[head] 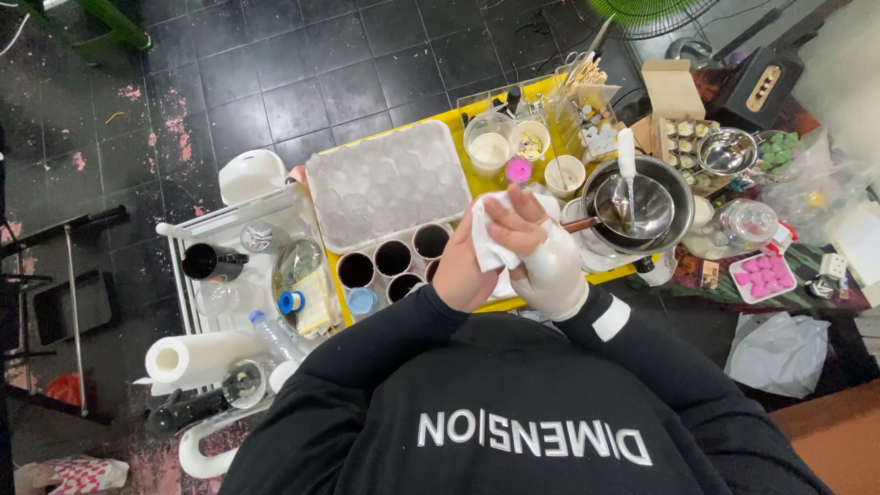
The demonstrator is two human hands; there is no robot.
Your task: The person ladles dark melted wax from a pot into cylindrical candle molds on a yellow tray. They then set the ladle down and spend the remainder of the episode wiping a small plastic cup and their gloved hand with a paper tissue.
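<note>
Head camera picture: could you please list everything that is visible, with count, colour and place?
yellow table: one, centre
ice tray: one, clear, on the table's left part
dark cups: several, below the ice tray
metal bowl: one, silver, right of the hands
ladle: one, white handle, in the metal bowl
paper towel roll: one, white, lower left
pink mould: one, far right
white cloth: one, between the hands
left hand: bare, holds the white cloth
right hand: white glove, touching the white cloth
</note>
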